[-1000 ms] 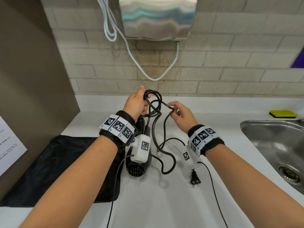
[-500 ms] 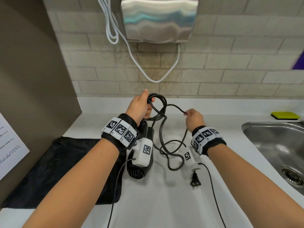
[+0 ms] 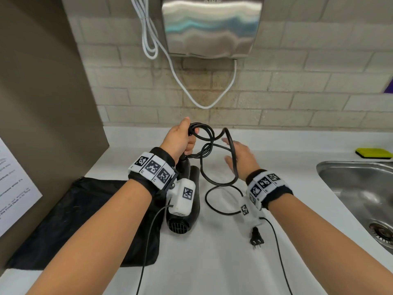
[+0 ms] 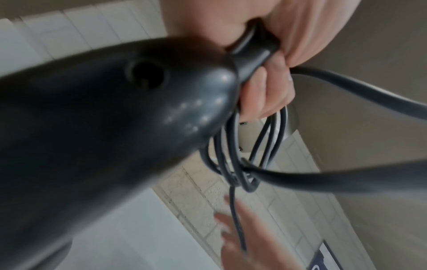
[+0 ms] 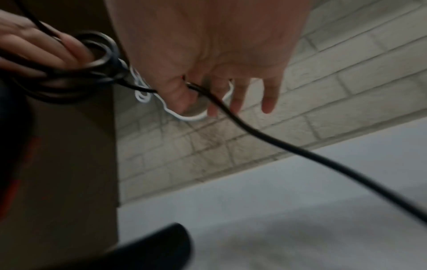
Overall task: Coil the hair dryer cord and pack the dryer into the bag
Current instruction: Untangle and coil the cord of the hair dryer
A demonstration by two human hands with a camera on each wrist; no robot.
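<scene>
On the left side of the white tabletop [image 3: 212,269], the black bag [image 3: 70,220] is lying flat beside a brown wall panel [image 3: 42,92]. My left hand [image 3: 180,139] is gripping the handle of the black hair dryer [image 3: 187,209] together with a few loops of its black cord [image 3: 214,167]. My fingers [image 4: 263,95] are curling round the loops and the handle end. The fat end of the dryer is pointing back at me and sitting just by the edge of the bag. More cord is hanging down from the loops and curling on the tabletop between my arms. My right hand [image 3: 240,158] is loose, with the fingers [image 5: 268,98] spread out straight. One bit of cord is running across this hand near the thumb, but the hand is not closing on it. The plug [image 3: 257,239] is lying on the tabletop near my right wrist. A shiny hand dryer [image 3: 210,26] with a white cable [image 3: 180,81] is hanging on the brick wall above. Far to the right, a yellow sponge [image 3: 373,153] is sitting behind the metal sink [image 3: 340,177].
</scene>
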